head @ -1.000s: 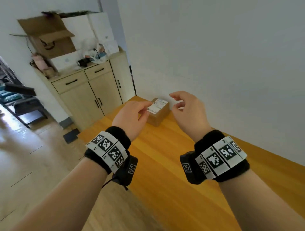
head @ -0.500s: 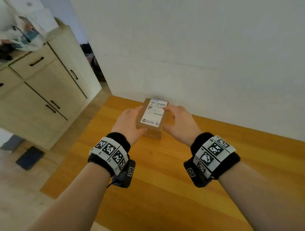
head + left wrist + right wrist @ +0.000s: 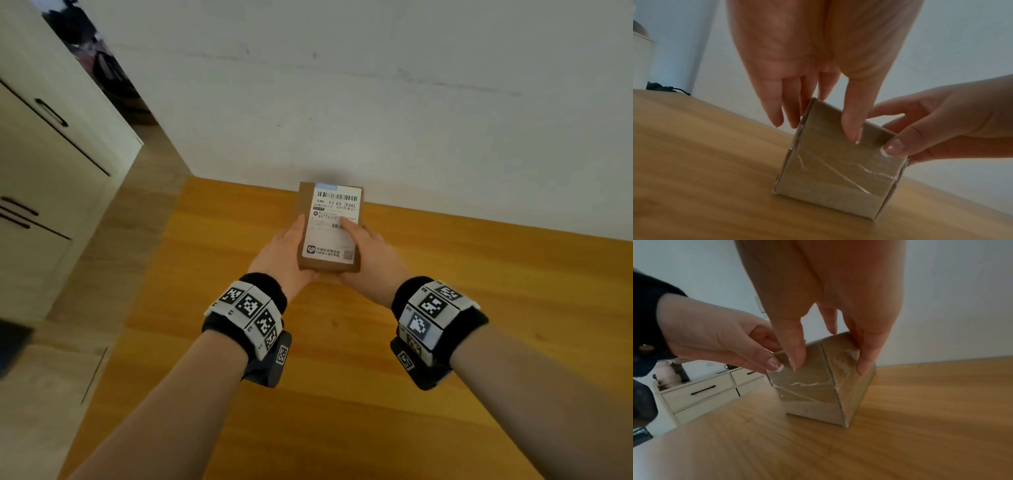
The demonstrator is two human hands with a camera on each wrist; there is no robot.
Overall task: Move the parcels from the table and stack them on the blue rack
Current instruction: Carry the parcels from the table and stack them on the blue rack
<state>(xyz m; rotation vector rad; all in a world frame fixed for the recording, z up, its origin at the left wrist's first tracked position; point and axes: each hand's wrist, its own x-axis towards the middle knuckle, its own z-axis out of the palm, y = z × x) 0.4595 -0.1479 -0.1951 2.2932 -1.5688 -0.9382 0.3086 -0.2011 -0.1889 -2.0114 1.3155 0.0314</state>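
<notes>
Parcel (image 3: 330, 228) sits on the counter (image 3: 239, 411) close to the wall (image 3: 411, 120), label up, and both hands are on it. Left hand (image 3: 284, 255) clamps the left side, thumb over the near face; right hand (image 3: 371, 260) takes the right side, fingers (image 3: 864, 360) curled round the corner. For a clean lift, squeeze evenly from both sides, keep it level, raise straight up before turning away. Cabinet (image 3: 51, 171) stands beyond on the left; the rack isn't in sight.
</notes>
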